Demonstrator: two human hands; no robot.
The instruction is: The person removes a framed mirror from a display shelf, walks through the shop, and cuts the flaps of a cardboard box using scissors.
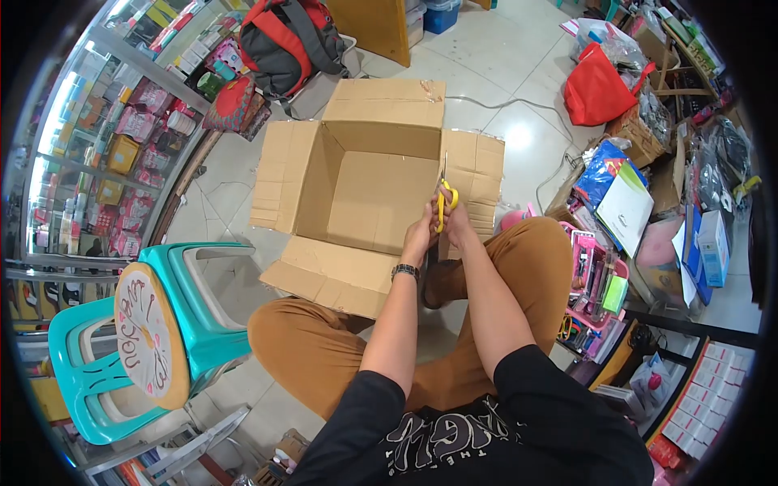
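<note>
An open cardboard box (pixel 381 190) stands on the floor in front of me, its flaps folded outward. Over its right edge is a pair of scissors (pixel 442 212) with yellow handles, blades pointing away from me. My right hand (pixel 459 217) is closed around the handles. Right beside it, my left hand (pixel 420 233) is closed too, its fingertips close against the lower handle loop. What the left fingers grip, if anything, is hidden. The right flap (pixel 474 170) lies just past the scissors.
Teal plastic stools (pixel 198 312) with a round decorated board (pixel 151 336) stand at left, by a glass display case (pixel 105 146). A red and grey backpack (pixel 288 49) is behind the box. At right are a red bag (pixel 598 87) and a pink basket (pixel 585 312). A cable (pixel 506 104) crosses the floor.
</note>
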